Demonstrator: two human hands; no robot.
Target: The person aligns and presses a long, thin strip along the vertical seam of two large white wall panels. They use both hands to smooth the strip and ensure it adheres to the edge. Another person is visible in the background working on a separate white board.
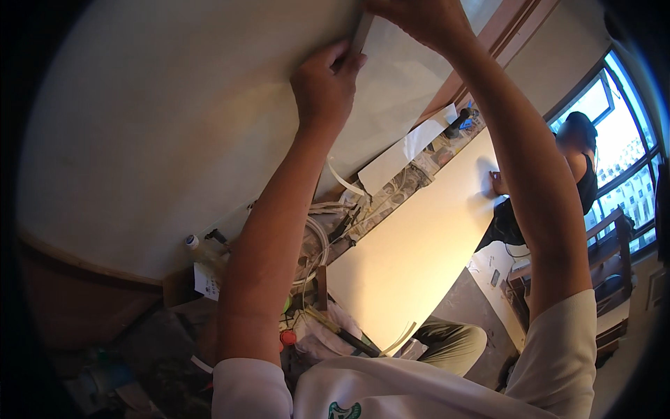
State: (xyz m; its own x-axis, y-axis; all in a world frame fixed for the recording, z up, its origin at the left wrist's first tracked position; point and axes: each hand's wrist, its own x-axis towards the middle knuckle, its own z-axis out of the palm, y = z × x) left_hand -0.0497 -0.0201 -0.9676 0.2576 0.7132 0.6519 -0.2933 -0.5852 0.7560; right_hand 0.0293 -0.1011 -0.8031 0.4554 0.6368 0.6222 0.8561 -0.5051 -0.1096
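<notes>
Both my arms reach up along a large pale wall panel (174, 126). My left hand (324, 87) is closed, thumb and curled fingers pinching the lower end of a narrow flat greyish strip (361, 33). To the right and higher, my right hand (426, 22) is bent inward, its fingertips closed at the strip's upper end. The top edge of the picture cuts off part of those fingers. The strip lies close to the panel, slightly tilted; whether it touches the surface I cannot tell.
Below my arms a long pale board (412, 244) is brightly lit. Beside it lie a coiled white cable (321, 241), a white sheet (408, 150) and a bottle (195, 244). Another person (583, 153) stands at the window (621, 140), one hand on the board. Wooden furniture (607, 258) stands lower right.
</notes>
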